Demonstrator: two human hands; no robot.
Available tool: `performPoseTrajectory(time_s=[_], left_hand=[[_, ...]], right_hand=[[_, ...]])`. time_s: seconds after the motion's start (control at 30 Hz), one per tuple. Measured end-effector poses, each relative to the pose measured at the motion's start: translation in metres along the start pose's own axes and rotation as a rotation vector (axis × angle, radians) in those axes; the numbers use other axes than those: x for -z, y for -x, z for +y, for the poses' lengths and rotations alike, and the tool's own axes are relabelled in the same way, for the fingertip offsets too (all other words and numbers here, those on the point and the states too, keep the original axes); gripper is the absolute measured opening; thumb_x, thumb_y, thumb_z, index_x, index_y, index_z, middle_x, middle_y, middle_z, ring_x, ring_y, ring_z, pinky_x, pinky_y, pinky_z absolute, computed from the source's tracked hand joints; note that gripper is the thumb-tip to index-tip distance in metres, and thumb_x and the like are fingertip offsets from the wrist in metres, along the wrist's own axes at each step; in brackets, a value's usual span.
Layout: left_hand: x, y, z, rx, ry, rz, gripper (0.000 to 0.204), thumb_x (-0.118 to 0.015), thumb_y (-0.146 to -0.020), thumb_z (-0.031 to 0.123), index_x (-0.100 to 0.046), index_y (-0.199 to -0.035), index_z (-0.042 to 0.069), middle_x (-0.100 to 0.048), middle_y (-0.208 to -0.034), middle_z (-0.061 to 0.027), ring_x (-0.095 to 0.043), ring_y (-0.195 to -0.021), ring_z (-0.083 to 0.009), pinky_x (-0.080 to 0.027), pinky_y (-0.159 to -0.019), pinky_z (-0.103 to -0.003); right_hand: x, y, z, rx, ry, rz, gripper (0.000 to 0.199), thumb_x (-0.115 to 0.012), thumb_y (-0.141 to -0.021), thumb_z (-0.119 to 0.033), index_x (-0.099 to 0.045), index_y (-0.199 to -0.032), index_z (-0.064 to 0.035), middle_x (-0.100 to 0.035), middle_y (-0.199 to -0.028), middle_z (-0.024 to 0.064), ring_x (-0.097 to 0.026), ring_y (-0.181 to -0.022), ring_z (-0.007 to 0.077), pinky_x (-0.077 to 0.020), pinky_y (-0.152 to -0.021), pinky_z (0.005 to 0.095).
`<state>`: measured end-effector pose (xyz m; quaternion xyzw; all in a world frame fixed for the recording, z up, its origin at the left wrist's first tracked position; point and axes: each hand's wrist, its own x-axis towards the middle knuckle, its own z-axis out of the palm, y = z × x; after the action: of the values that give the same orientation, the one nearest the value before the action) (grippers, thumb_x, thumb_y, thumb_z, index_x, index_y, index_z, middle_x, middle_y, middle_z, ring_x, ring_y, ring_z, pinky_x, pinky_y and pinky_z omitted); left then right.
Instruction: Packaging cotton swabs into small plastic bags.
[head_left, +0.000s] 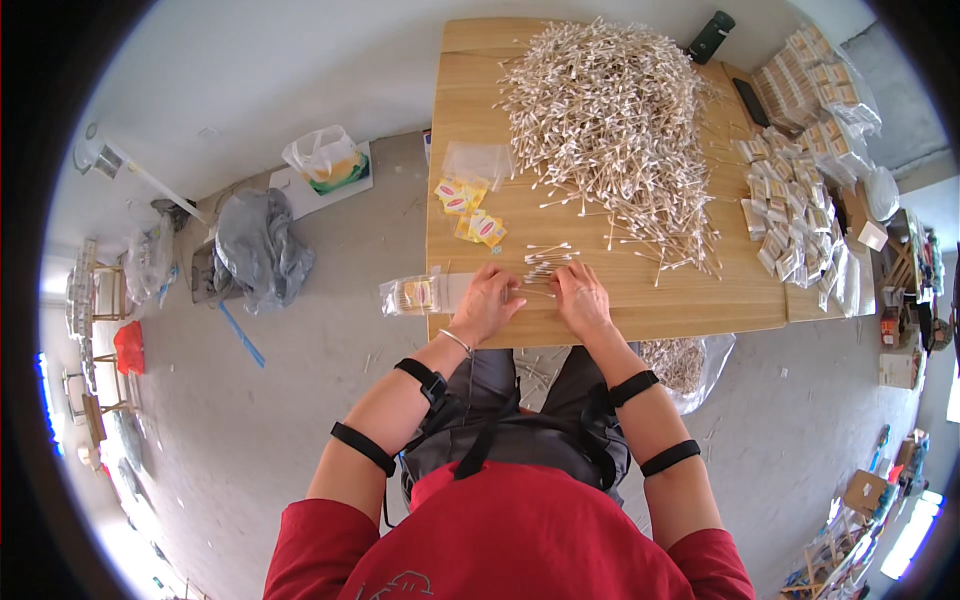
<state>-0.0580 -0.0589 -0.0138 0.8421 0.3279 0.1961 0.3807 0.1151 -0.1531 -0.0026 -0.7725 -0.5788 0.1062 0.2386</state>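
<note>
At the table's near edge my left hand (pixel 487 304) has its fingers curled and closed; what is in them is hidden. A clear plastic bag (pixel 410 296) holding packed cotton swabs and a yellow card lies beside it, partly past the table's left edge. My right hand (pixel 582 300) is closed in a pinch at the ends of cotton swabs, a short gap away from the left. Just beyond the fingertips lies a small row of loose cotton swabs (pixel 549 256). A large heap of cotton swabs (pixel 605 120) covers the table's far middle.
Yellow-and-white cards (pixel 482 228) and clear empty bags (pixel 478 161) lie on the left of the wooden table (pixel 740 300). Filled packs (pixel 790 205) are piled at the right, near a black phone (pixel 749 102) and dark bottle (pixel 711 37). Below hangs a bag of swabs (pixel 690 372).
</note>
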Motion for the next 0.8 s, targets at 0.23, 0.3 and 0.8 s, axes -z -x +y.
performPoseTrajectory(time_s=[0.23,0.3,0.8], left_hand=[[0.005,-0.005,0.012,0.113,0.134,0.021,0.027,-0.074,-0.074,0.01,-0.064,-0.098,0.002,-0.058,-0.09,-0.0109,-0.058,-0.081,-0.0232,-0.049,-0.074,-0.032],[0.003,-0.008,0.005,0.148,0.236,0.056,0.027,-0.073,-0.077,0.01,-0.064,-0.101,0.002,-0.06,-0.089,-0.0095,-0.058,-0.079,-0.0193,-0.049,-0.071,-0.03],[0.01,0.006,0.007,-0.043,0.083,-0.068,0.011,-0.069,-0.084,0.009,-0.068,-0.093,0.002,-0.063,-0.077,-0.0072,-0.057,-0.065,-0.0135,-0.047,-0.062,-0.026]], right_hand=[[0.006,-0.002,0.0,-0.03,-0.074,-0.012,0.009,-0.059,-0.085,-0.013,-0.059,-0.091,-0.0062,-0.056,-0.096,0.0121,-0.055,-0.098,0.032,-0.046,-0.083,0.0429],[0.011,-0.003,-0.006,-0.05,-0.168,-0.016,0.01,-0.057,-0.086,-0.012,-0.058,-0.092,-0.0046,-0.056,-0.095,0.0141,-0.055,-0.096,0.0336,-0.0443,-0.084,0.0434],[0.014,0.014,-0.001,0.085,-0.191,-0.278,0.011,-0.057,-0.086,-0.013,-0.059,-0.093,-0.0043,-0.06,-0.098,0.0156,-0.055,-0.1,0.0352,-0.0441,-0.088,0.0439]])
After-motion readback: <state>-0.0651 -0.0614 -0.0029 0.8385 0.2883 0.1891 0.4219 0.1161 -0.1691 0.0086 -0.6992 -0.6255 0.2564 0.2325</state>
